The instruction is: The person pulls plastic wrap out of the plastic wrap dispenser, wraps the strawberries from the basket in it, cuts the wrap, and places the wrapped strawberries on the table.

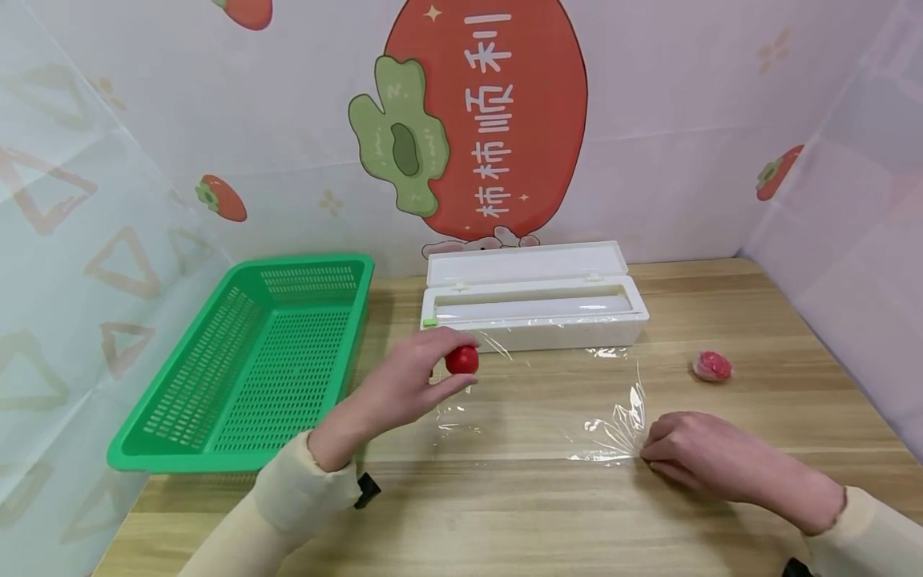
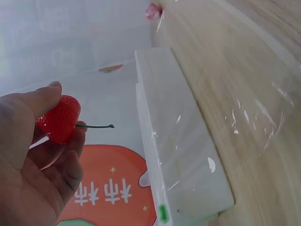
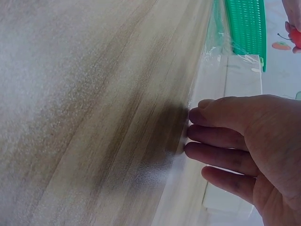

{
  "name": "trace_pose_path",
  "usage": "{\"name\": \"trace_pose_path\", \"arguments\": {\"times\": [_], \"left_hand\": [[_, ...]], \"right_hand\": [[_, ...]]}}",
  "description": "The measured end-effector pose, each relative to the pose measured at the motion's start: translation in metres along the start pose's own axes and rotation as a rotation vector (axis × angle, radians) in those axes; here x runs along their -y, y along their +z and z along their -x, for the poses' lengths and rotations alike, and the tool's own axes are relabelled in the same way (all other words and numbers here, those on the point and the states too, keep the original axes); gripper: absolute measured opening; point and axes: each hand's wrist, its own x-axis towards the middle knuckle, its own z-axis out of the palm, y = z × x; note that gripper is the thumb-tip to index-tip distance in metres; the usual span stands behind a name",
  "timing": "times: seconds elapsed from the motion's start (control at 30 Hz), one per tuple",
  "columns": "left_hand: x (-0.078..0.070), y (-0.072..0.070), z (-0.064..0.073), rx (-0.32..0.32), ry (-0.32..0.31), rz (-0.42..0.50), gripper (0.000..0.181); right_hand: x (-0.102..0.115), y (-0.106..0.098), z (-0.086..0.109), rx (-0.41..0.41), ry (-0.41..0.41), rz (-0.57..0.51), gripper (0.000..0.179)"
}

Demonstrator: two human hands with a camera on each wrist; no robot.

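Observation:
A red toy strawberry (image 1: 462,360) is pinched between the thumb and fingers of my left hand (image 1: 405,373), above the wood table. In the left wrist view, a thin green stem shows on the strawberry (image 2: 63,117). Clear cling film (image 1: 620,433) stretches from a white film dispenser (image 1: 541,332) toward me over the table, below the left hand. My right hand (image 1: 714,457) pinches the near right corner of this film, where it gathers in creases. The dispenser's lid stands open, and a film roll (image 1: 534,308) lies inside.
A green plastic basket (image 1: 241,461) stands on the left of the table. Some small reddish-pink thing wrapped in film (image 1: 712,366) lies on the right. Printed sheets wall in the back and both sides.

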Motion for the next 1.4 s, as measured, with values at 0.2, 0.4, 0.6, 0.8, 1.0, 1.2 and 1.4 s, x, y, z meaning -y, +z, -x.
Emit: {"name": "trace_pose_path", "arguments": {"times": [0.2, 0.4, 0.6, 0.8, 1.0, 1.2, 1.4], "left_hand": [[-0.002, 0.020, -0.007, -0.014, -0.002, 0.060, 0.034], [-0.007, 0.037, -0.012, 0.055, -0.033, 0.069, 0.040], [-0.010, 0.055, -0.017, 0.183, -0.028, 0.001, 0.047], [-0.012, 0.070, -0.022, 0.201, -0.007, -0.004, 0.038], [-0.017, 0.083, -0.025, 0.234, -0.001, -0.040, 0.034], [-0.023, 0.095, -0.029, 0.295, 0.026, -0.085, 0.031], [-0.025, 0.102, -0.030, 0.312, 0.085, -0.152, 0.024]], "right_hand": [[0.000, 0.000, -0.001, 0.012, 0.002, -0.003, 0.019], [-0.001, 0.001, -0.002, 0.027, 0.003, -0.017, 0.019], [-0.001, -0.001, -0.002, 0.039, 0.011, -0.015, 0.018], [0.000, -0.002, -0.002, 0.049, 0.018, -0.009, 0.016], [0.000, -0.003, -0.003, 0.038, 0.013, -0.002, 0.017], [-0.001, -0.003, -0.003, 0.054, 0.018, -0.022, 0.016], [-0.001, -0.003, -0.004, 0.065, 0.025, -0.026, 0.015]]}}
